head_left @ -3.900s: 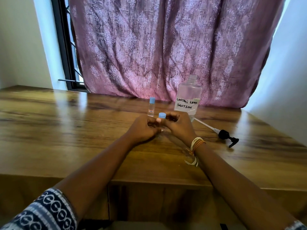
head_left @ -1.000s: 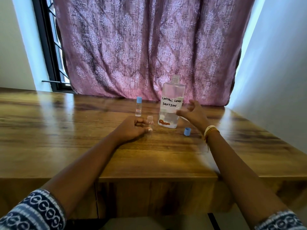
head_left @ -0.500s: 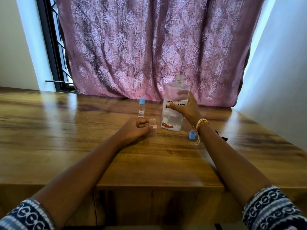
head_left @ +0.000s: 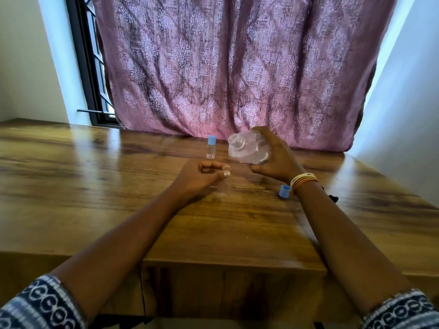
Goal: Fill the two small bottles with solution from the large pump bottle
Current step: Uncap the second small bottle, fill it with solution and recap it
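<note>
1 head-mounted wide-angle view looks forward and down across the desk [head_left: 95, 210] toward the curtain [head_left: 237, 79], which fills the upper centre of the frame. Both forearms enter from the lower corners. The hands sit at mid-frame, at arm's reach. Frame edges show wide-angle bending.
</note>
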Tool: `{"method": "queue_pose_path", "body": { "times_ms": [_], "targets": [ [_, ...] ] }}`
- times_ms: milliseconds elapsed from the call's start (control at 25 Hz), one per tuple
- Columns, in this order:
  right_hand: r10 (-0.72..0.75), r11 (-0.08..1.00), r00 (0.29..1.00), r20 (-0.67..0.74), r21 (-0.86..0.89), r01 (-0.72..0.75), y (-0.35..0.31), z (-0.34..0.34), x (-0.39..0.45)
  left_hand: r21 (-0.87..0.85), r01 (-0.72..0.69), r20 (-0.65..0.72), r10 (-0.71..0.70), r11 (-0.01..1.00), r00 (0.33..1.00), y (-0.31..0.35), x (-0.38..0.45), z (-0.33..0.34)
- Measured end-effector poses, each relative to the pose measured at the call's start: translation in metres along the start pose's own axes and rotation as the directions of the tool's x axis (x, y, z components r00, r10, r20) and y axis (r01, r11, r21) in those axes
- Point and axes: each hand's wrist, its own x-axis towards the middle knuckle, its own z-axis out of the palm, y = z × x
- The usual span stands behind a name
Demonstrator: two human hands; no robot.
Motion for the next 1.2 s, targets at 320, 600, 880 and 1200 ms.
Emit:
{"method": "queue_pose_path", "body": {
  "times_ms": [320, 600, 880, 1200],
  "targets": [
    [-0.083, 0.986, 0.996, 0.032, -0.144, 0.087, 0.004, 0.001, 0.002, 0.001, -0.022, -0.043, 0.022, 1.000, 0.999, -0.002, 0.002, 0.000],
    [-0.108, 0.958, 0.993, 0.049, -0.261, 0.117, 0.009, 0.003, 0.005, 0.038, -0.014, -0.067, 0.017, 0.999, 0.998, -0.002, 0.003, -0.003],
    [-0.161, 0.933, 0.987, 0.018, -0.324, 0.158, 0.002, 0.002, 0.004, 0.063, -0.028, -0.076, 0.032, 0.998, 0.997, 0.000, 0.002, -0.002],
    [-0.187, 0.904, 0.982, 0.024, -0.388, 0.181, -0.003, 0.003, 0.005, 0.065, -0.014, -0.087, 0.020, 0.998, 0.996, 0.000, 0.001, -0.003]
  ]
}}
